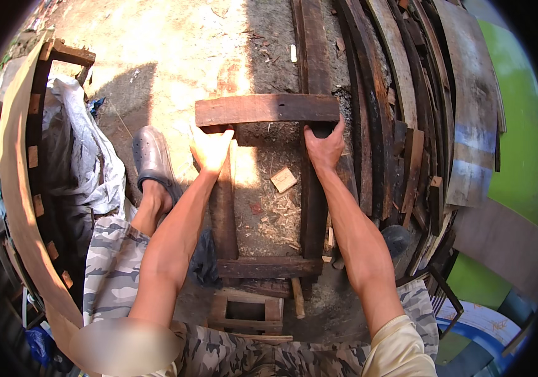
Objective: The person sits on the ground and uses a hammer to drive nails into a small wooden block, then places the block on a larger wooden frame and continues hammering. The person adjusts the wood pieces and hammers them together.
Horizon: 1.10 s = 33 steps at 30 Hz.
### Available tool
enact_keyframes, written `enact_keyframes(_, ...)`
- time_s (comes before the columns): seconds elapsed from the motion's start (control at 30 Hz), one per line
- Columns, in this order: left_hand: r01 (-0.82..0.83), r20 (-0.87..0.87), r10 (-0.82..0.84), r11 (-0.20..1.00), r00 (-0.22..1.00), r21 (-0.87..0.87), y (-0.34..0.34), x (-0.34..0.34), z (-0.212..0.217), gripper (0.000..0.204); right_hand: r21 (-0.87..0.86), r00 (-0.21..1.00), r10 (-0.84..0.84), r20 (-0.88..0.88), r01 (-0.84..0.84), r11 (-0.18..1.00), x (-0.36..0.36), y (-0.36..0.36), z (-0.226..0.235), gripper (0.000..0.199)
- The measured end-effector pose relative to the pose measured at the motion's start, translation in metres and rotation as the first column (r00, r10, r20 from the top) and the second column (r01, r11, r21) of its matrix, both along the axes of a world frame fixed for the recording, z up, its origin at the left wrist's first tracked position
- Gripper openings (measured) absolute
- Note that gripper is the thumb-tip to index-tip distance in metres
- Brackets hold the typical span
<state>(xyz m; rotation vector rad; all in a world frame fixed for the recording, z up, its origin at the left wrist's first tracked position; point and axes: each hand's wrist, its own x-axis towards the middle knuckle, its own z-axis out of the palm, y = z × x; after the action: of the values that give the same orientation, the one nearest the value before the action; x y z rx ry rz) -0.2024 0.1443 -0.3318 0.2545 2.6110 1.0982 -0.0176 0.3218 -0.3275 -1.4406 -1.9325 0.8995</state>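
Observation:
A short dark reddish-brown wooden board [263, 109] lies crosswise above two long wooden beams. At its left end, my left hand [211, 149] is closed around it, thumb toward the middle. My right hand [325, 144] grips the other end, its thumb also turned inward. Parts of the fingers are hidden by the board. The left beam [224, 207] and the right beam [313, 217] run toward me between my forearms. Nearer me, a second dark crosspiece [269, 267] lies over both beams. A small pale wood block [283, 180] sits on the ground between them, among wood shavings.
Long planks [369, 94] are stacked along the right, near a green panel [511, 125]. To the left stand a curved wooden frame [21, 144] and a white sack [84, 138]. My shoe [154, 157] rests left of the beams. A wooden handle [298, 296] shows below the near crosspiece.

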Motion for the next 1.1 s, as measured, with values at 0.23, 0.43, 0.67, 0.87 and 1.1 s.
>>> enact_keyframes(0.23, 0.001, -0.004, -0.001, 0.989, 1.0, 0.145, -0.008, -0.003, -0.015, 0.075, 0.079, 1.0, 0.023, -0.013, -0.022, 0.997, -0.002, 0.001, -0.002, 0.081)
enact_keyframes(0.43, -0.016, -0.016, 0.018, 0.991, 1.0, 0.135, -0.007, -0.004, -0.015, 0.072, -0.014, 1.0, 0.01, -0.026, -0.01, 1.0, -0.002, 0.0, 0.002, 0.081)
enact_keyframes(0.67, 0.022, -0.064, -0.016, 0.995, 0.998, 0.094, -0.006, -0.003, -0.012, 0.068, -0.041, 1.0, -0.008, -0.028, 0.007, 0.999, -0.001, 0.001, 0.004, 0.08)
enact_keyframes(0.87, 0.067, 0.025, -0.071, 0.991, 0.997, 0.117, -0.009, -0.007, -0.022, 0.071, -0.088, 0.997, 0.051, -0.052, -0.056, 0.995, 0.004, 0.005, 0.01, 0.085)
enact_keyframes(1.1, 0.193, 0.217, -0.258, 0.94, 0.941, 0.281, -0.021, -0.026, -0.037, 0.087, -0.352, 0.982, 0.19, -0.01, -0.181, 0.918, 0.026, 0.025, 0.01, 0.097)
